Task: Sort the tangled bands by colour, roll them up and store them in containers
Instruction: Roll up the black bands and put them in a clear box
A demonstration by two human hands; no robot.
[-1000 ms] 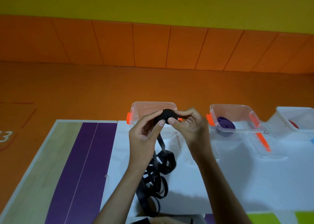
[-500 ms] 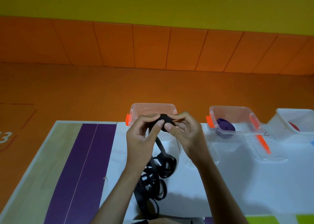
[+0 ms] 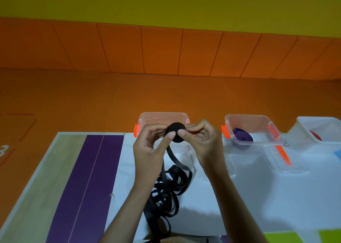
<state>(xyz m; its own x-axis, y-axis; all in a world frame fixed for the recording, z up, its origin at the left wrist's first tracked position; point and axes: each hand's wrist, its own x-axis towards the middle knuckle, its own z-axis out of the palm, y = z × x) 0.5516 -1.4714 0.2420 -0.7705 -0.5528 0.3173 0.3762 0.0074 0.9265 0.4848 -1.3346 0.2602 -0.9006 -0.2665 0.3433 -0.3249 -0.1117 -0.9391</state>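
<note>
Fingers (image 3: 170, 136) of the left hand (image 3: 147, 150) and right hand (image 3: 204, 141) pinch a part-wound black roll (image 3: 175, 128) above the tabletop's (image 3: 258, 196) far edge. Its loose tail (image 3: 171, 153) lies tangled toward the near edge. A purple roll (image 3: 241, 137) sits stored in a container (image 3: 247, 116).

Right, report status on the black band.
Left hand and right hand pinch the black roll. Loose tail hangs to a tangle on the table. Nothing blocks the box behind.

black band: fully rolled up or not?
Partly rolled. Left hand and right hand pinch a small black roll; its long tail hangs down into loose loops lying on the table.
</note>
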